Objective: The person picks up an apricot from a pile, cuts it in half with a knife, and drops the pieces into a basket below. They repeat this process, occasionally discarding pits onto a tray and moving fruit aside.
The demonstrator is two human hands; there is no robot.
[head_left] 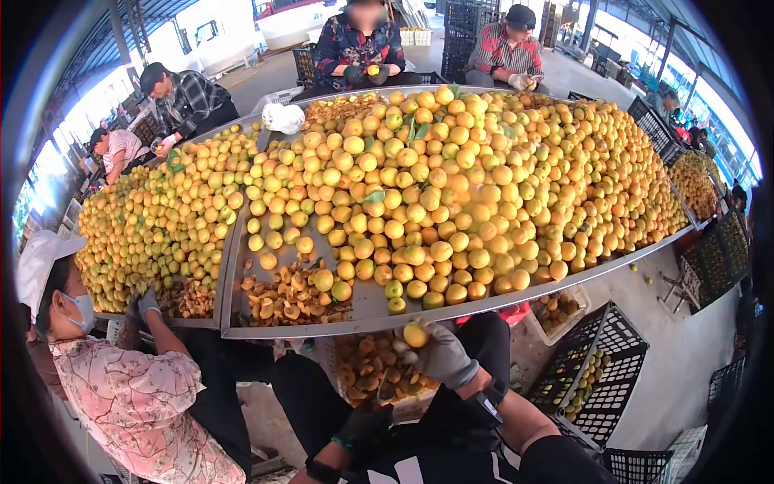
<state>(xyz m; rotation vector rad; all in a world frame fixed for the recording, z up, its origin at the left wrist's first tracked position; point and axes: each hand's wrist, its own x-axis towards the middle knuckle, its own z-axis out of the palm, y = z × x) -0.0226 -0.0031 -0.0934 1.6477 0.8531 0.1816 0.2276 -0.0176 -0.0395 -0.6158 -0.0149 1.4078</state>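
Note:
My right hand (446, 355), in a grey glove, has its fingers wrapped round a yellow-orange fruit (416, 335) just below the metal table's front edge. Lower and to the left, my left hand (364, 423) wears a dark glove; its fingers are closed, and what they hold, if anything, is too dark to make out. Between and beyond my hands, a crate (429, 400) of cut orange fruit pieces (372, 363) sits by my knees. Whole fruit (451, 202) is heaped on the table (371, 323), with a pile of pits or cut pieces (294, 292) near its front edge.
A co-worker in a pink shirt (133, 387) sits close at my left, gloved hands at the table. Other people work along the far side. A black crate (592, 375) holding green-yellow fruit stands at the right, near a pale basket (556, 316). A white bag (283, 118) lies on the table.

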